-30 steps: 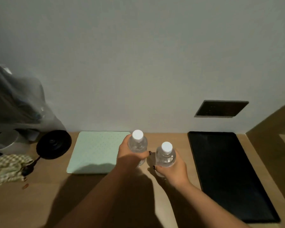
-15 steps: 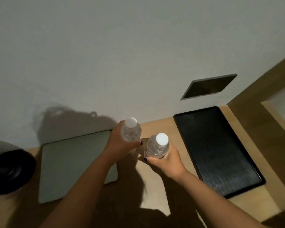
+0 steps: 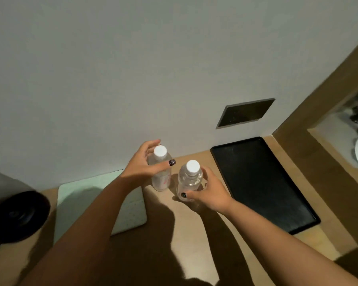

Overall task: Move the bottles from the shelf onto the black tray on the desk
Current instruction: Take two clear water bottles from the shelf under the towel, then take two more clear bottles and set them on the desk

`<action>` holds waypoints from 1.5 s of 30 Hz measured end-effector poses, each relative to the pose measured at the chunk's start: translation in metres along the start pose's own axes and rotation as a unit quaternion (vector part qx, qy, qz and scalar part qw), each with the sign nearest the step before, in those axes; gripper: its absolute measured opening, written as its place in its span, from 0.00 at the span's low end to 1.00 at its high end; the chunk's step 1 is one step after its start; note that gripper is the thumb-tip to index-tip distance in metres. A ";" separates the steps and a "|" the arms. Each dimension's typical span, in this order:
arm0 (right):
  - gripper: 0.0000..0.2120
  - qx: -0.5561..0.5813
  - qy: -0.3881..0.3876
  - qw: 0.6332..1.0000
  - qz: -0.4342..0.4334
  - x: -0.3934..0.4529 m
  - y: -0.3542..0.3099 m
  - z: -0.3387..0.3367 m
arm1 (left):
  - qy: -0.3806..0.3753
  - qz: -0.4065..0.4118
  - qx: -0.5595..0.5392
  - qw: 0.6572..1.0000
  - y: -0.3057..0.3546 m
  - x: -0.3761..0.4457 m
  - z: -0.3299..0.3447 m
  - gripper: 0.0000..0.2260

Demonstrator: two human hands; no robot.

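i'm carrying the two bottles toward the desk's flat black rectangular tray point(image 3: 262, 182), which sits bare on the tan desk point(image 3: 194, 254) to my right: my left hand point(image 3: 141, 168) has its thumb across one clear plastic bottle with a white cap point(image 3: 160, 172), its fingers loose behind the neck, and my right hand point(image 3: 208, 193) wraps the second clear white-capped bottle point(image 3: 190, 178) low on its body. both bottles are upright between the pale green mat point(image 3: 74, 203) and the tray, so next i judge i must swing them right and set them down inside the rim without knocking them together
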State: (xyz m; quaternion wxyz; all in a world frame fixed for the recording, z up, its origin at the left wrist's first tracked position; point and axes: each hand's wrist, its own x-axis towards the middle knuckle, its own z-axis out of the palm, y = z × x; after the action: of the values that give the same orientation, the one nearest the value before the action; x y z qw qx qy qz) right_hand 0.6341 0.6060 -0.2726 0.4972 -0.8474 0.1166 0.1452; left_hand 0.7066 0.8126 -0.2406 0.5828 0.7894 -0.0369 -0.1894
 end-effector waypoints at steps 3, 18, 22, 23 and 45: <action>0.46 -0.030 0.008 0.999 -0.016 -0.016 -0.010 -0.016 | -0.015 0.038 0.062 0.997 0.022 -0.009 -0.005 0.30; 0.34 -0.145 0.172 0.971 -0.079 -0.156 0.001 -0.120 | -0.077 0.201 0.268 0.939 0.131 -0.069 0.105 0.37; 0.33 -0.161 0.240 0.955 -0.068 -0.210 0.025 -0.162 | -0.148 0.219 0.261 0.928 0.152 -0.084 0.168 0.38; 0.33 -0.168 0.255 0.950 -0.061 -0.225 0.033 -0.175 | -0.170 0.227 0.260 0.923 0.158 -0.089 0.185 0.40; 0.35 -0.258 0.416 0.861 0.141 -0.571 0.224 -0.398 | -0.322 0.385 0.270 0.822 0.268 -0.260 0.567 0.39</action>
State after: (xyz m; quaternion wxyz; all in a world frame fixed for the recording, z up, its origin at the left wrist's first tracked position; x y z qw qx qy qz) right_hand 0.0781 0.1806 -0.0635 0.1403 -0.9017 0.3887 -0.1272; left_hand 0.3152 0.2863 -0.0643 0.3264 0.7310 -0.5729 -0.1757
